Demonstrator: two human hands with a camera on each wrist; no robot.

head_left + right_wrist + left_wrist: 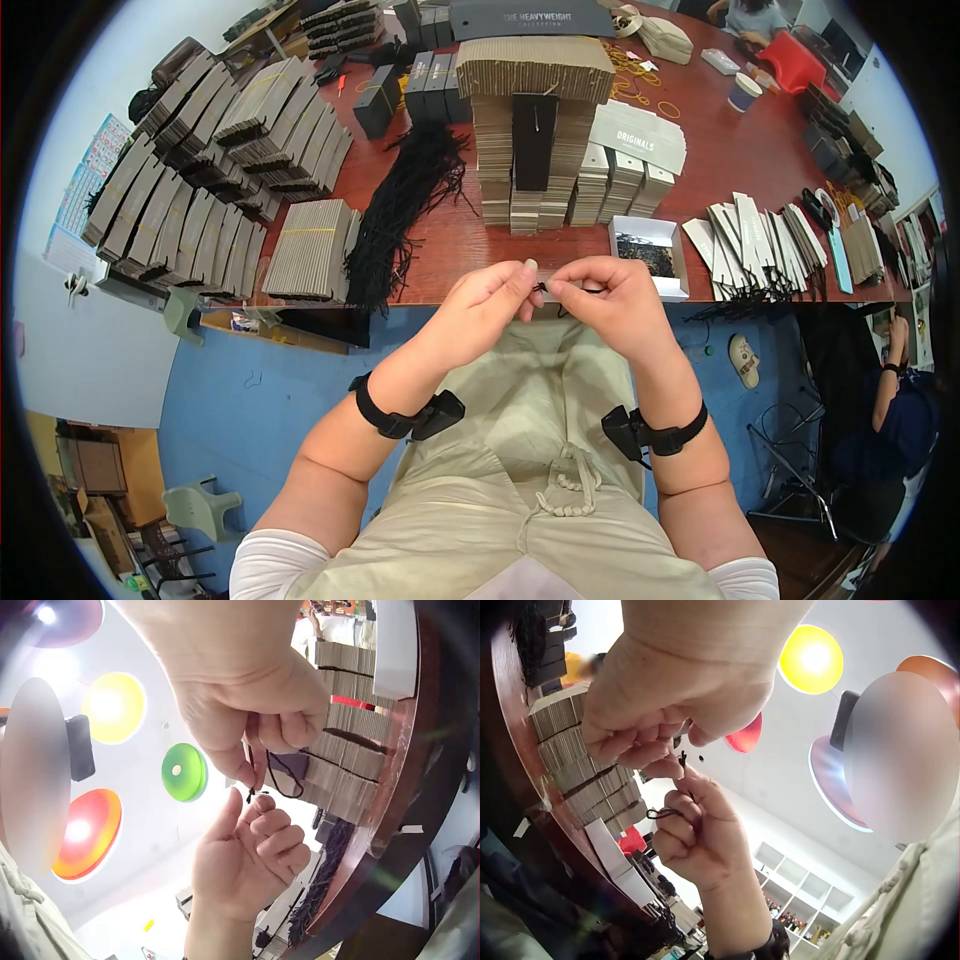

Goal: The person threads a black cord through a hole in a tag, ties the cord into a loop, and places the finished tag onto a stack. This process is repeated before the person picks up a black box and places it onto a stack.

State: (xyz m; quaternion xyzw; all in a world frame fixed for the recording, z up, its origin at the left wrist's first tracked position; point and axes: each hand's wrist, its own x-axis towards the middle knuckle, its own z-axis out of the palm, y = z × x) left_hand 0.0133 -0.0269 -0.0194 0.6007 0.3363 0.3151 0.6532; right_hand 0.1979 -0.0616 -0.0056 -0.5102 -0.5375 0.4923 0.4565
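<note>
A thin black cord (279,780) hangs in a loop from my right hand (612,295), whose thumb and forefinger pinch it just above a small dark knot (251,793) with short ends. Facing it is my left hand (490,305), fingers curled, with the tips of thumb and forefinger right at the knot; I cannot tell whether they grip it. In the left wrist view the same cord loop (662,814) sticks out beside the right hand's curled fingers. Both hands are in front of the table edge, above the lap.
Behind the hands, a white box (648,258) holds small black pieces. Tall stacks of grey cards (494,150) stand mid-table. Left are a bundle of black cords (405,205) and more card stacks (310,250). Right lie tags (750,240), scissors (820,208) and a paper cup (743,92).
</note>
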